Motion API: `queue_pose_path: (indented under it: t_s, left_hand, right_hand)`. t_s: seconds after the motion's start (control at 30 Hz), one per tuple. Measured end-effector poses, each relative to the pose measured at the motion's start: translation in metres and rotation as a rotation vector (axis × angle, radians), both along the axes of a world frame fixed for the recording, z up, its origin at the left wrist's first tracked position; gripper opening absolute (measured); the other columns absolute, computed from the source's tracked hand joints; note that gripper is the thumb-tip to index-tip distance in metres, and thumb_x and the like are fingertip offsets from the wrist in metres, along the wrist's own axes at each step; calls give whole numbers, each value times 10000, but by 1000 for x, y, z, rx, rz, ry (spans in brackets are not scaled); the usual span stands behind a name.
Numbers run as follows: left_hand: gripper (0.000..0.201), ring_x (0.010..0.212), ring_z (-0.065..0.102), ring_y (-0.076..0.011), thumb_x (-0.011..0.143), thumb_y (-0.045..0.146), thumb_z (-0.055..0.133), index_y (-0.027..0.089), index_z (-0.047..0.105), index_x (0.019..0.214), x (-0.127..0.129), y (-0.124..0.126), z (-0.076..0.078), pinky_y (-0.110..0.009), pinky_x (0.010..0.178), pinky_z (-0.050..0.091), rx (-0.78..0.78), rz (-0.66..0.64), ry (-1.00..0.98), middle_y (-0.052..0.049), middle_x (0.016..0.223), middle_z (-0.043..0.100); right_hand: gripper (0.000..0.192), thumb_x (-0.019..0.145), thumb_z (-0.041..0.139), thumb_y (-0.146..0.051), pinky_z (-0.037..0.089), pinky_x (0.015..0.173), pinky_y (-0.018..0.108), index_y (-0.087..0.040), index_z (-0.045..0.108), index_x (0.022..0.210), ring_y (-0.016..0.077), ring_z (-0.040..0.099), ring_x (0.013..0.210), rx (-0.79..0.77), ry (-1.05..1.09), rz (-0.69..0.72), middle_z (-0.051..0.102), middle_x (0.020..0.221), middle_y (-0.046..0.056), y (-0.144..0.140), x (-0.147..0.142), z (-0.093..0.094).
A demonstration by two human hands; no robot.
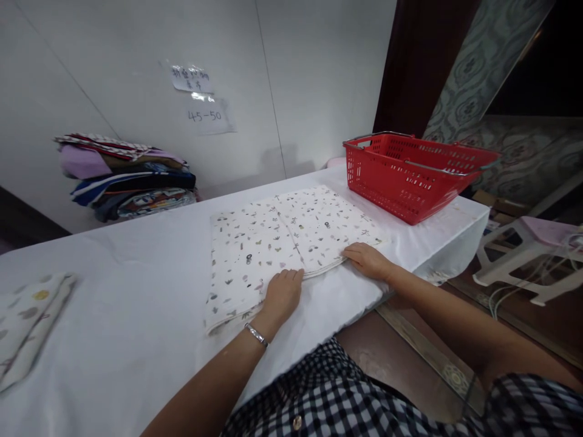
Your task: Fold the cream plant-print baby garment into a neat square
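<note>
Cloth [291, 233], white and printed, folded flat between front and back edges of the tabletop [150, 291], under a loosely curled left hand [283, 294] and straighter-fingered right hand [367, 260], with grip unclear; red basket [387, 182] near the right edge.

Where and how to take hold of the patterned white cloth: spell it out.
Probably best to pinch the patterned white cloth at two spread points along its near edge, coming from the near side. It lies flat, stacked layers show along that edge, and the left hand and right hand are there.
</note>
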State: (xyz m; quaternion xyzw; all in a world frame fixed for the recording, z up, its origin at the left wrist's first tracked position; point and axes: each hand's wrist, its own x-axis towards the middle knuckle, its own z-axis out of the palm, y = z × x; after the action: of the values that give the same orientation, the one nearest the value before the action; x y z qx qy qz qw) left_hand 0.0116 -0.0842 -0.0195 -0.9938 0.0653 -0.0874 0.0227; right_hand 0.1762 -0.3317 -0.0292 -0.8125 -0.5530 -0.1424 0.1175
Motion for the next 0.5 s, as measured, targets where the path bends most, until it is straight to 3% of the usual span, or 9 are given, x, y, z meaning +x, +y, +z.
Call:
queue_pose_path:
  t_s: [0.13,0.23,0.4,0.5]
  left_hand:
    - [264,932,526,-216,896,211,412,179,540,1125,-1,-4,5,-339,770,403,-40,9,9,-83,1011,604]
    - [295,944,506,-228,889,358,456,180,526,1113,0,-7,7,-344,761,404,-67,6,-6,-77,1021,586]
    - [197,912,505,-221,890,258,433,167,548,1022,4,-9,7,-350,752,400,-48,24,6,-68,983,576]
    - [225,925,498,-227,891,307,439,168,543,1034,4,-10,7,-355,760,396,-61,22,-2,-72,993,572]
  right_hand:
    - [285,859,431,-129,463,842,371,-155,616,1075,201,570,938,36,16,8,638,1037,108,1,2,0]
    - [259,884,440,-181,462,844,367,-165,617,1072,198,568,937,39,35,14,638,1033,106,2,2,1]
    - [246,902,435,-221,463,832,359,-184,623,1056,194,567,924,24,50,16,640,1017,91,4,2,5]
    - [248,910,429,-247,463,826,357,-190,629,1045,194,565,916,14,48,24,639,1011,89,4,1,6]
